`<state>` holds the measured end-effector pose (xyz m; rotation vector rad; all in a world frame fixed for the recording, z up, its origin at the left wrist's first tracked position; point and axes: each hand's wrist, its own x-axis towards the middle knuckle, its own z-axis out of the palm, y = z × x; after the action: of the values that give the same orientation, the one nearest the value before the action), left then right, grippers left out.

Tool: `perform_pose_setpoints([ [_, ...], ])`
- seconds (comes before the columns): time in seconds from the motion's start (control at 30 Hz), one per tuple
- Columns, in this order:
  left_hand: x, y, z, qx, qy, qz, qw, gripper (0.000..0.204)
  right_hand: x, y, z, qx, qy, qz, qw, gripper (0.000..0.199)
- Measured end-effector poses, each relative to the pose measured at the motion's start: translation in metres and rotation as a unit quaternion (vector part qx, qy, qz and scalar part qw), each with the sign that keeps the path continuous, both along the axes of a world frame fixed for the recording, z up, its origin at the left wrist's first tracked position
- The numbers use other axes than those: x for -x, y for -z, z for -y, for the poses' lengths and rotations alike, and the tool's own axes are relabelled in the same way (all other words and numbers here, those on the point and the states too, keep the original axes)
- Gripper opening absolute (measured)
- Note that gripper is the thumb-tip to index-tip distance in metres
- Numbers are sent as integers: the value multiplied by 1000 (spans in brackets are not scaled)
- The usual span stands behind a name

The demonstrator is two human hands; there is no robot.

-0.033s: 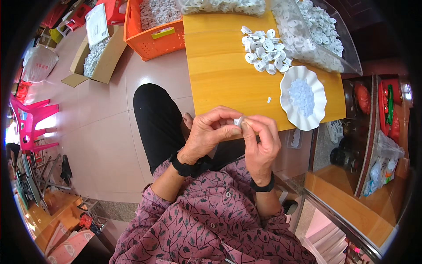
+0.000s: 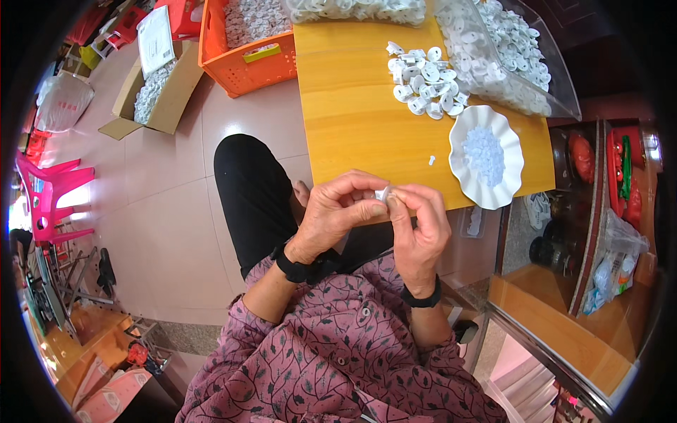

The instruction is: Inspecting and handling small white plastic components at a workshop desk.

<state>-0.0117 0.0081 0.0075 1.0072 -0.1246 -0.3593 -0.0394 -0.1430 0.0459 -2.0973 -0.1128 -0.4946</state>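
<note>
Just off the front edge of the yellow table, both hands meet at a small white plastic part (image 2: 381, 194). My left hand (image 2: 335, 210) pinches it between thumb and fingers. The thumb and index finger of my right hand (image 2: 421, 224) are pressed together against its right side; whatever they may hold is hidden. A loose heap of white round plastic parts with clips (image 2: 429, 83) lies farther back on the table. To the right of my hands, a white wavy-rimmed plate (image 2: 460, 180) holds many tiny pale bluish pieces. One tiny white piece (image 2: 431, 161) lies alone left of the plate.
Clear bags of white parts (image 2: 486, 67) line the table's (image 2: 345, 106) back and right. An orange crate (image 2: 247, 70) and a cardboard box (image 2: 173, 106), both with white parts, stand beyond the table's left side. A pink stool (image 2: 53, 197) is far left; open shelves (image 2: 589, 261) stand right.
</note>
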Motion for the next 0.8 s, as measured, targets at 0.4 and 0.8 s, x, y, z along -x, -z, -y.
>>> perform_pose_setpoints([
  [0.4, 0, -5, 3, 49, 6, -52, 997, 27, -1, 3, 3, -47, -11, -14, 999, 7],
  [0.8, 2, 0, 2, 11, -1, -19, 1000, 25, -3, -1, 3, 0, -30, -5, 1000, 5],
])
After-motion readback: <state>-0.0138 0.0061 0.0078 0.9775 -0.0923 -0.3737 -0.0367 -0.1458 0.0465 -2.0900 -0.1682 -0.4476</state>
